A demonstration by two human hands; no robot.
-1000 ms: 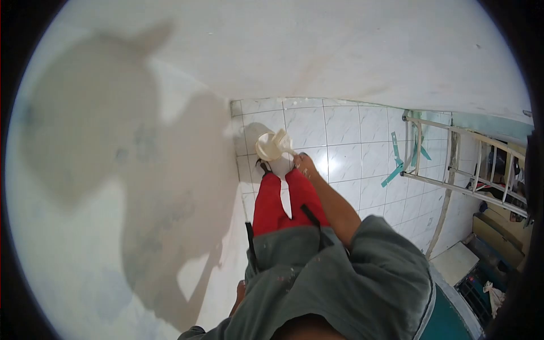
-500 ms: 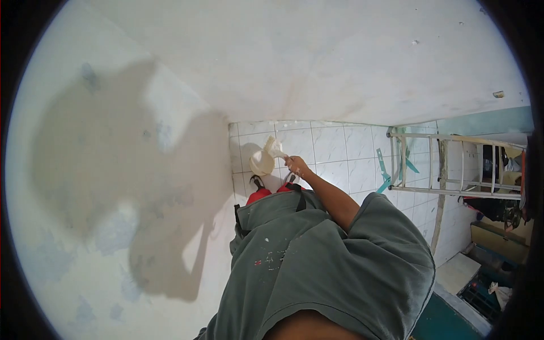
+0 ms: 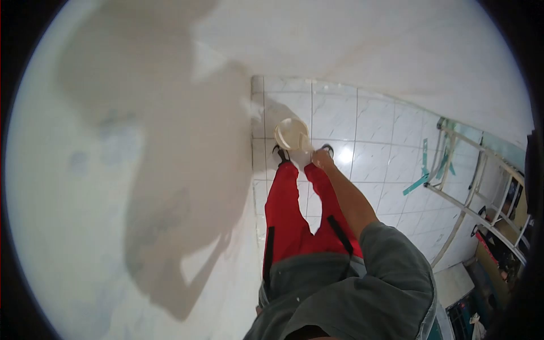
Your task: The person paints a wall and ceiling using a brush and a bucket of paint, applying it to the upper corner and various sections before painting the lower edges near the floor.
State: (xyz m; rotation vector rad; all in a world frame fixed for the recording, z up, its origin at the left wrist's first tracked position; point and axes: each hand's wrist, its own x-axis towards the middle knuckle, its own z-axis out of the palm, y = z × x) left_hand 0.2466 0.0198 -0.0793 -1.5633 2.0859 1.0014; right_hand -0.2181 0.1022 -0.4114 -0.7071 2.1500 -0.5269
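Note:
A round cream container (image 3: pixel 284 131) is below me, just beyond my feet. My right hand (image 3: pixel 323 160) is closed on the handle of a pale brush (image 3: pixel 305 143), whose head is at the right rim of the container. How far the bristles reach inside is hard to make out. My left hand is not in view.
Walls with patchy white paint rise at the left (image 3: pixel 107 226) and ahead (image 3: pixel 351 39). A metal ladder (image 3: pixel 453 198) stands at the right, with teal strips (image 3: pixel 416 185) beside it on the white tiled floor (image 3: pixel 371 164). Assorted items lie behind the ladder.
The view has tipped down, showing more of my red trousers and the floor. The brush has gone from above the container's upper right to its lower right rim, still in my right hand.

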